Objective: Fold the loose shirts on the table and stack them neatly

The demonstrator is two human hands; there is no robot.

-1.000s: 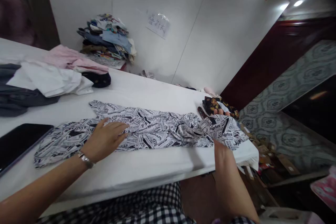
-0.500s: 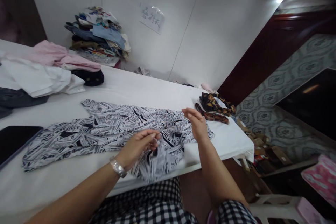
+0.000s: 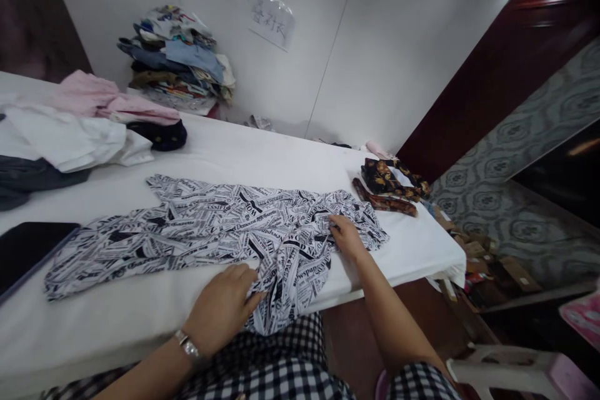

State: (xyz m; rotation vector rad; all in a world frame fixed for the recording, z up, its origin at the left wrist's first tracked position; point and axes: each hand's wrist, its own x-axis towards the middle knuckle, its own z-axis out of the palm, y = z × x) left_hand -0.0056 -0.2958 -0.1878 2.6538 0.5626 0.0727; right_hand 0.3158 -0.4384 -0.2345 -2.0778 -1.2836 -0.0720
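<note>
A white shirt [image 3: 234,225] with black newspaper print lies rumpled lengthwise along the table, and one part of it hangs over the front edge. My left hand [image 3: 222,306], with a silver watch at the wrist, is closed on the shirt's near edge; its fingertips are partly hidden by the cloth. Farther right, my right hand [image 3: 347,236] has its fingers curled into the shirt's upper surface, pinching a fold. Between both hands the fabric is bunched in creases.
A white-covered table [image 3: 262,153] carries pink and white garments [image 3: 79,131] at the left, a dark flat tablet-like object [image 3: 32,250], and folded dark patterned clothes [image 3: 394,178] at the right. A clothes pile [image 3: 178,62] stands by the wall. A plastic stool [image 3: 510,369] is lower right.
Both hands have come down onto the shirt and closed on it. My left hand has moved left and toward me; my right hand has lowered. The cloth between them has shifted.
</note>
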